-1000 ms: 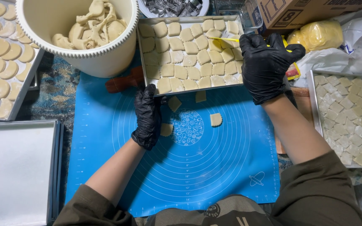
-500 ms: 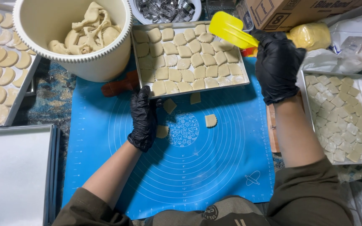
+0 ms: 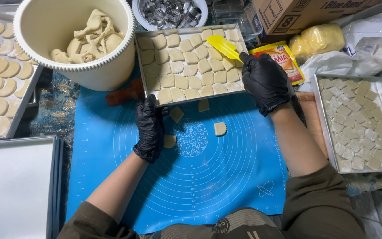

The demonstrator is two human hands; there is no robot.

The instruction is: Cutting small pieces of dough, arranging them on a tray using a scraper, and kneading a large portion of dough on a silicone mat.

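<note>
The metal tray of square dough pieces looks almost full. Four pieces lie on the blue mat near its far edge. The left hand curls on the tray's near rim; the right hand grips a yellow spatula over it.

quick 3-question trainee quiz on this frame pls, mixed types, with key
1. True or false: the right hand holds a yellow spatula over the tray of dough squares.
2. Multiple choice: the left hand rests at A) the white bucket's rim, B) the near edge of the tray of dough squares, C) the cardboard box.
3. Fill in: loose dough pieces lie on the ____ silicone mat.

Key: 1 true; 2 B; 3 blue.
</note>
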